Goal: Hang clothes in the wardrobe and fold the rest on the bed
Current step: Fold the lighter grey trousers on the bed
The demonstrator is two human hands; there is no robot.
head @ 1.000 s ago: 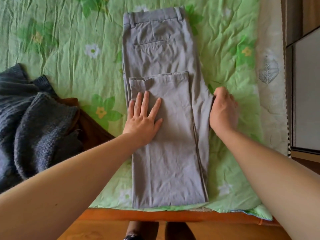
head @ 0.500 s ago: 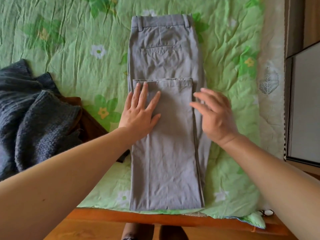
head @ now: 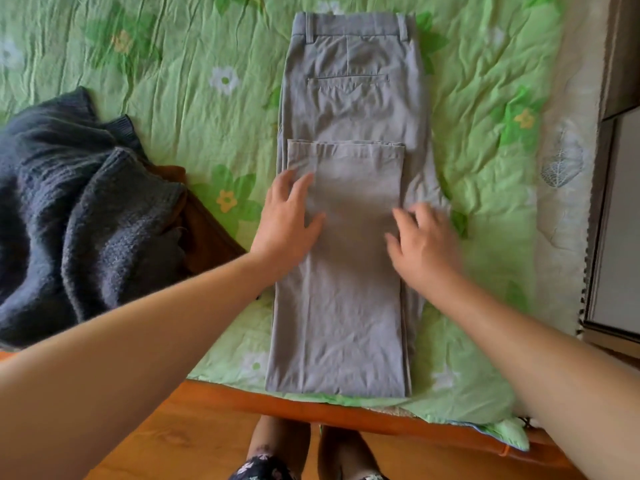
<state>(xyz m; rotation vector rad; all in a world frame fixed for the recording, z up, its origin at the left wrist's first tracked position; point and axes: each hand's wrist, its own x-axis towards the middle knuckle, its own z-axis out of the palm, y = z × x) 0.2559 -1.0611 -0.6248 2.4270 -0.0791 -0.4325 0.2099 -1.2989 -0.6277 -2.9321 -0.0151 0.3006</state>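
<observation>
Both hands flat-ish, gripping nothing: left hand (head: 289, 223) and right hand (head: 424, 244) sit mid-length on grey trousers (head: 349, 109), long axis running away toward waistband (head: 353, 26).

Orange-brown wooden floor (head: 207, 445), bed (head: 346, 414) under green floral bedspread (head: 173, 64), dark-framed grey cabinet door (head: 620, 220) at right.

soft, even, bright daylight fills the scene. the right hand (head: 424, 251) is smeared with blur, its fingers hard to separate; the left hand (head: 287, 223) is only slightly soft. faint shadows sit just under the fingertips on the grey trousers (head: 346, 323). well right of the fingers, the dark-framed panel (head: 623, 220) bows at its edge.
</observation>
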